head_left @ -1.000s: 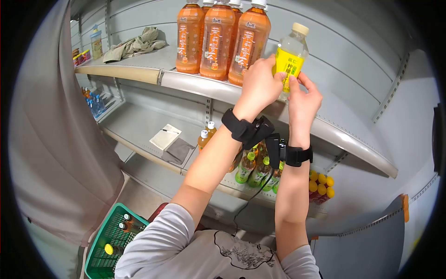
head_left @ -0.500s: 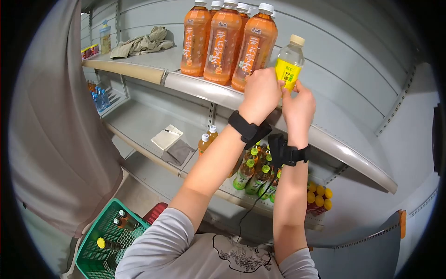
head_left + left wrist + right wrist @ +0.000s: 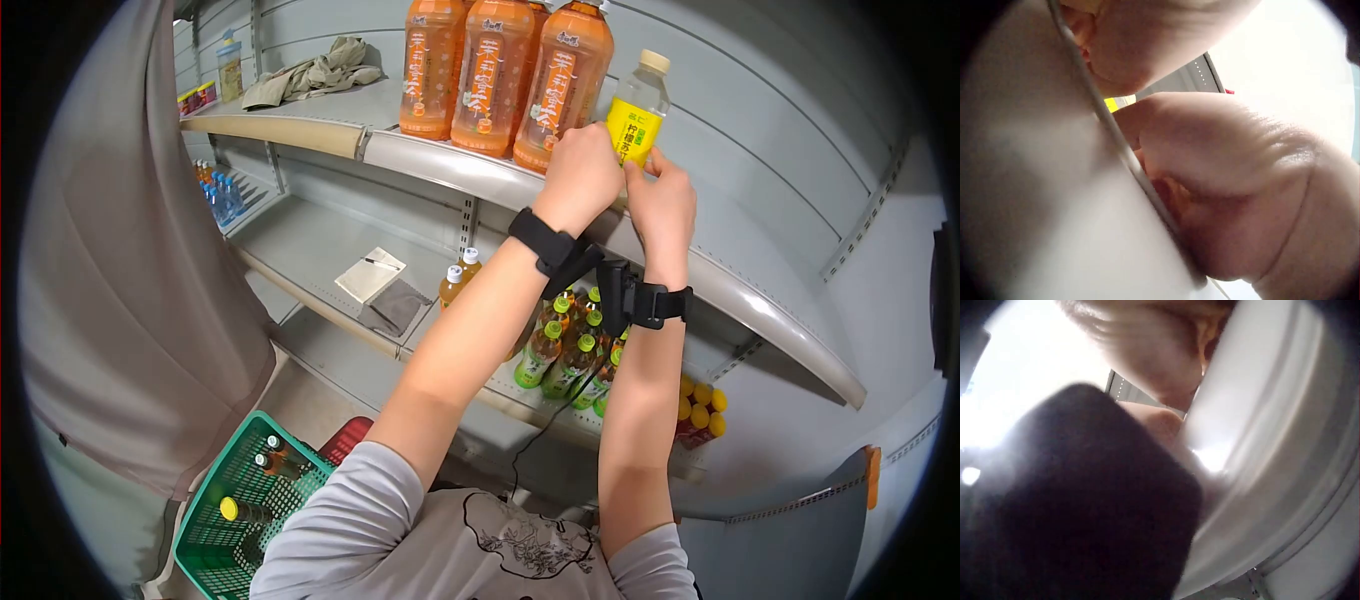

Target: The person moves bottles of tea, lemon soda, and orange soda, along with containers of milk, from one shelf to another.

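A clear bottle with a yellow label and a cream cap (image 3: 638,112) stands at the front of the top shelf, right of the orange tea bottles (image 3: 484,85). My left hand (image 3: 583,172) grips its lower left side; those fingers are mostly hidden behind the back of the hand. From the right, my right hand (image 3: 664,200) holds the bottle's lower part between thumb and fingers. The wrist views show the hands close to the shelf edge (image 3: 1113,140), with a sliver of yellow label (image 3: 1110,104) in the left one.
Green-capped bottles (image 3: 568,362) and yellow-capped containers (image 3: 702,408) are below. A notepad with a pen (image 3: 370,275) lies on the middle shelf, a crumpled cloth (image 3: 318,75) on the top one. A green basket (image 3: 196,545) with several bottles stands lower left, by a grey curtain (image 3: 130,250).
The bottle has turned so its large lettering faces me more squarely. Both hands have shifted around its base, the left thumb going out of sight. The head view has tilted slightly.
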`<move>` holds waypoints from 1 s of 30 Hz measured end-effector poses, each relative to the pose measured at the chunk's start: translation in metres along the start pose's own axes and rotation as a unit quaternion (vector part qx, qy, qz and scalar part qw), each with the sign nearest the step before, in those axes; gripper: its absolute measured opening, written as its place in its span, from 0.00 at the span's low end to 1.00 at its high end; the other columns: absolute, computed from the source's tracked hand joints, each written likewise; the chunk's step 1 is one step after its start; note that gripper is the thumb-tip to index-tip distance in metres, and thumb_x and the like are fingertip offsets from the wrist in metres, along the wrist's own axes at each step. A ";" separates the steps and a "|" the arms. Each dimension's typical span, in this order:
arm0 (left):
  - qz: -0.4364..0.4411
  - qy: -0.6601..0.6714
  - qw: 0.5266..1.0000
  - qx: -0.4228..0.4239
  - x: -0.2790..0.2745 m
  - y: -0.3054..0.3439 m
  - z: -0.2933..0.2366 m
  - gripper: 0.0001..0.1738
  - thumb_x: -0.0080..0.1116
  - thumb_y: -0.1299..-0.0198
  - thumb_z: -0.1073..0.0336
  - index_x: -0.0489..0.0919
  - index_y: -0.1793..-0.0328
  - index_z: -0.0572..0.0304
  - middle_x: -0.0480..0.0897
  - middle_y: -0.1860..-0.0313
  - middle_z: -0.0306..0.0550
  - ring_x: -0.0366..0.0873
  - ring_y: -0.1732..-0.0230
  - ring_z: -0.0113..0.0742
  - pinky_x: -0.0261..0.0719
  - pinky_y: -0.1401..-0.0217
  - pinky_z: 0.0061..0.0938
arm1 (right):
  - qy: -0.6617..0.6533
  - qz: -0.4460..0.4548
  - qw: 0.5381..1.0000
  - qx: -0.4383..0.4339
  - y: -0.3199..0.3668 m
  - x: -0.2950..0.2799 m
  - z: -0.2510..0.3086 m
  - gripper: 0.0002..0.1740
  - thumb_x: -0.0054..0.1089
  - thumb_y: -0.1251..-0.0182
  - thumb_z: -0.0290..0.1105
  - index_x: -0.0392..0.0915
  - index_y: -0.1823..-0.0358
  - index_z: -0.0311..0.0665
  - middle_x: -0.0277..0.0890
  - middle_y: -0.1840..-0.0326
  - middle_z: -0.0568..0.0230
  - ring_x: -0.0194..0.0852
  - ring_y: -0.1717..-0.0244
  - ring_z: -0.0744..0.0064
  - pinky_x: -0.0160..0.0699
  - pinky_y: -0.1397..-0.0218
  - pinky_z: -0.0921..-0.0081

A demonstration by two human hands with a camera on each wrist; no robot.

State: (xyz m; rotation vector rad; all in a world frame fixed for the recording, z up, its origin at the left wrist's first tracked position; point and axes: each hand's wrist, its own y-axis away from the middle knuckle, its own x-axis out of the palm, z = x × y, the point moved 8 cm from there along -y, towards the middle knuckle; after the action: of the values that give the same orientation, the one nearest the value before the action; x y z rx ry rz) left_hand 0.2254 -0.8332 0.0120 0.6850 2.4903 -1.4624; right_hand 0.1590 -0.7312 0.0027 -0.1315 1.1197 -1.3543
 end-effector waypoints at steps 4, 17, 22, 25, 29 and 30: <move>-0.079 0.077 0.994 -0.024 -0.033 0.025 -0.012 0.12 0.54 0.50 0.71 0.75 0.61 0.72 0.78 0.71 0.61 0.78 0.68 0.49 0.74 0.63 0.33 | -0.181 -0.130 0.975 -0.015 0.017 -0.034 0.002 0.21 0.52 0.43 0.37 0.72 0.50 0.33 0.77 0.61 0.54 0.74 0.73 0.68 0.72 0.71 0.73; 0.110 0.494 0.850 -0.148 0.032 0.129 -0.018 0.11 0.48 0.40 0.70 0.75 0.54 0.68 0.80 0.67 0.45 0.76 0.65 0.26 0.74 0.61 0.18 | -0.343 -0.301 0.870 0.186 0.144 -0.107 -0.121 0.11 0.49 0.38 0.32 0.77 0.60 0.33 0.76 0.70 0.69 0.58 0.82 0.91 0.55 0.82 0.91; 0.253 0.560 0.776 -0.142 0.104 0.172 -0.095 0.13 0.48 0.39 0.64 0.76 0.56 0.67 0.80 0.69 0.45 0.76 0.69 0.26 0.75 0.64 0.18 | -0.215 -0.409 0.860 0.215 0.210 -0.181 -0.166 0.11 0.49 0.39 0.31 0.78 0.64 0.32 0.76 0.76 0.67 0.62 0.81 0.89 0.60 0.81 0.88; 0.346 0.560 0.743 -0.119 0.144 0.215 -0.151 0.13 0.48 0.39 0.64 0.76 0.57 0.67 0.80 0.69 0.45 0.76 0.70 0.26 0.74 0.65 0.18 | -0.139 -0.485 0.819 0.272 0.265 -0.240 -0.188 0.11 0.50 0.41 0.30 0.78 0.64 0.32 0.77 0.78 0.68 0.60 0.82 0.91 0.60 0.81 0.87; 0.444 0.583 0.672 -0.106 0.178 0.265 -0.223 0.13 0.49 0.40 0.65 0.76 0.58 0.69 0.79 0.70 0.45 0.76 0.71 0.25 0.75 0.66 0.18 | -0.099 -0.555 0.777 0.280 0.319 -0.310 -0.189 0.11 0.48 0.40 0.31 0.78 0.64 0.33 0.76 0.76 0.67 0.60 0.84 0.88 0.62 0.82 0.86; 0.448 0.587 0.666 -0.104 0.183 0.276 -0.240 0.13 0.49 0.40 0.64 0.76 0.59 0.68 0.79 0.71 0.44 0.75 0.72 0.25 0.74 0.69 0.17 | -0.091 -0.561 0.777 0.271 0.330 -0.325 -0.194 0.11 0.48 0.40 0.32 0.78 0.64 0.34 0.76 0.74 0.66 0.60 0.84 0.87 0.62 0.83 0.85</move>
State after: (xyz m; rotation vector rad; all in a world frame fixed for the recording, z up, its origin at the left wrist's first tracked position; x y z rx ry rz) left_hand 0.2130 -0.4582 -0.1508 2.8941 1.9932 -0.2367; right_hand 0.3149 -0.2732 -0.1325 -0.5561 0.3584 -2.6114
